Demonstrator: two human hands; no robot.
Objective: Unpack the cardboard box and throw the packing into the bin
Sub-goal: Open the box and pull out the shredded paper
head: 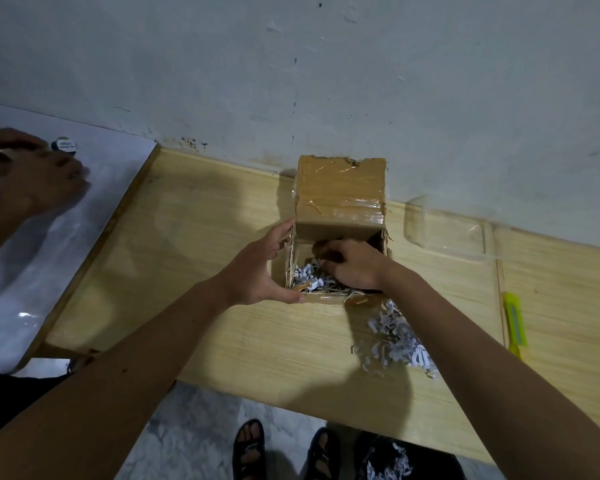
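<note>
A small cardboard box stands open on the wooden table, its taped lid flap raised toward the wall. White shredded paper fills the bottom of the box. My left hand holds the box's left side, thumb along the near rim and fingers up the far corner. My right hand reaches inside the box with fingers curled into the shredded paper. A loose heap of the same shreds lies on the table to the right of the box. A dark bin with shreds in it stands on the floor below.
A yellow-green utility knife lies at the table's right. A clear plastic piece sits beside the box near the wall. Another person's hands work over a white table on the left, next to a small round lid. My sandalled feet show below.
</note>
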